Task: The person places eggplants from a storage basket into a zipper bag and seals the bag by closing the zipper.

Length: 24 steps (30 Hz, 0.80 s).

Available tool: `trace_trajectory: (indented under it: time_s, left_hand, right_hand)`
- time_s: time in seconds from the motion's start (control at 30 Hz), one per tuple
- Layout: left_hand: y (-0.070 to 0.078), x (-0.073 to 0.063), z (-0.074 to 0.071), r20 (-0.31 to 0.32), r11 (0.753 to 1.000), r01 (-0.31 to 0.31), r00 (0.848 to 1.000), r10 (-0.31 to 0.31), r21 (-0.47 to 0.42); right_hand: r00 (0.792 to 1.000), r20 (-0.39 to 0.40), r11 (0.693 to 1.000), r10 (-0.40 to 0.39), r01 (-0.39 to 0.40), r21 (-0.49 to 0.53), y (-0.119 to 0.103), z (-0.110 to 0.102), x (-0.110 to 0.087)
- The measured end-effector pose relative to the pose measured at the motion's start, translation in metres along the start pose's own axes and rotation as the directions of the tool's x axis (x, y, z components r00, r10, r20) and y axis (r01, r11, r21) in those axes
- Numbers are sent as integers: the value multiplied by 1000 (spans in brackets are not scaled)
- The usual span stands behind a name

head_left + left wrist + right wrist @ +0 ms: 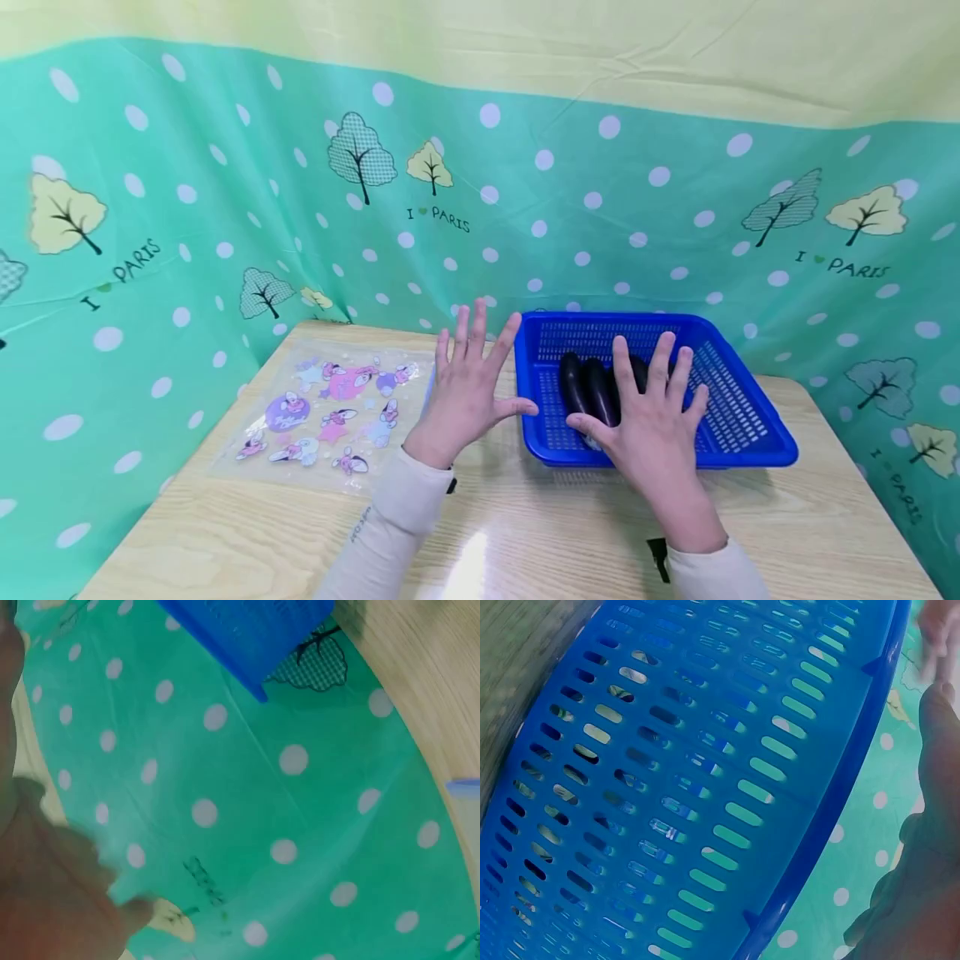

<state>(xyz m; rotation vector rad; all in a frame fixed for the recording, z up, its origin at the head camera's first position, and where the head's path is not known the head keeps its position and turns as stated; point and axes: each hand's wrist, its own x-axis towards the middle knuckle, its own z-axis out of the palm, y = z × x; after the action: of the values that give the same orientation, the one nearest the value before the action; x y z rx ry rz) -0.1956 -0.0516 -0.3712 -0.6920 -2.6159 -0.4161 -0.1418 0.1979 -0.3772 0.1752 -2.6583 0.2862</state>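
My left hand (467,398), fingers spread, is held up between a clear printed plastic bag (330,417) and a blue basket (534,425). Nothing is in its grasp. My right hand (654,425) is also spread wide and overlaps the basket's front rim in the head view, holding nothing. Inside the basket lie several dark eggplants (573,379), partly hidden behind the right hand. The right wrist view shows the slotted basket wall (652,780) close by, with the right hand (907,870) at the right edge. At the lower left of the left wrist view, the left hand (60,885) appears blurred.
A light wooden table (525,533) carries the basket and the bag. Behind and on both sides hangs a green polka-dot curtain (450,258) with tree prints, close to the table's back edge. A dark strap piece (658,557) shows by the right sleeve.
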Motion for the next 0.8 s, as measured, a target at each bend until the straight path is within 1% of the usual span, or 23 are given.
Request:
trace_trajectory:
  time_s: [0.03, 0.07, 0.1, 0.13, 0.17, 0.2, 0.23, 0.3, 0.33, 0.37, 0.4, 0.43, 0.47, 0.5, 0.53, 0.6, 0.7, 0.8]
  left_hand:
    - [-3, -1, -1, 60, 999, 28, 998, -27, -17]
    - [-7, -3, -1, 126, 997, 69, 990, -64, -36]
    - [-12, -5, -1, 196, 991, 125, 974, -112, -54]
    - [-17, -8, -1, 266, 980, 188, 950, -167, -59]
    - [-23, -11, 0, 328, 965, 256, 917, -226, -50]
    - [-29, -15, 2, 382, 947, 321, 878, -288, -25]
    - [-35, -18, 4, 429, 925, 379, 834, -346, 9]
    - [-45, -25, 9, 496, 878, 474, 748, -442, 68]
    - [-48, -28, 12, 516, 862, 498, 715, -471, 97]
    - [-52, -30, 16, 526, 848, 516, 692, -495, 119]
    - [-55, -32, 19, 530, 838, 530, 677, -511, 130]
    - [-57, -34, 21, 531, 833, 537, 670, -518, 134]
    - [-59, -36, 24, 527, 832, 539, 672, -520, 134]
    - [-62, -37, 26, 520, 833, 538, 678, -520, 131]
    - [-64, -38, 28, 511, 837, 533, 689, -514, 124]
    - [-70, -40, 31, 502, 842, 531, 704, -502, 97]
    - [-78, -43, 34, 499, 850, 524, 724, -476, 51]
    - [-84, -46, 33, 488, 859, 513, 749, -448, 3]
  right_hand:
    - [1000, 4, 1000, 5, -5, 1, 0, 0, 0]
    - [1000, 8, 1000, 10, -10, 4, 1, -1, 0]
    - [1000, 12, 1000, 15, -15, 6, 1, -1, 0]
    - [1000, 17, 1000, 20, -20, 11, 1, -2, 0]
    - [999, 23, 1000, 23, -24, 15, 2, -2, 0]
    - [999, 29, 999, 26, -27, 19, 2, -2, 1]
    - [999, 35, 999, 28, -28, 25, 2, -2, 1]
    - [998, 49, 999, 29, -31, 42, 2, -2, 2]
    - [998, 56, 998, 32, -35, 51, 3, -1, 1]
    - [997, 64, 998, 34, -38, 58, 4, -1, 1]
    - [997, 73, 997, 36, -41, 65, 4, -1, 2]
    - [996, 85, 996, 39, -45, 71, 5, 0, 2]
    - [994, 100, 996, 41, -49, 78, 6, 0, 2]
    - [992, 120, 995, 44, -55, 89, 7, 0, 1]
    - [989, 141, 994, 45, -59, 97, 8, 1, 2]
    - [979, 201, 991, 43, -68, 119, 11, 1, 3]
    - [954, 299, 982, 31, -85, 167, 16, 1, 3]
    - [925, 379, 974, 18, -101, 202, 24, 1, 4]
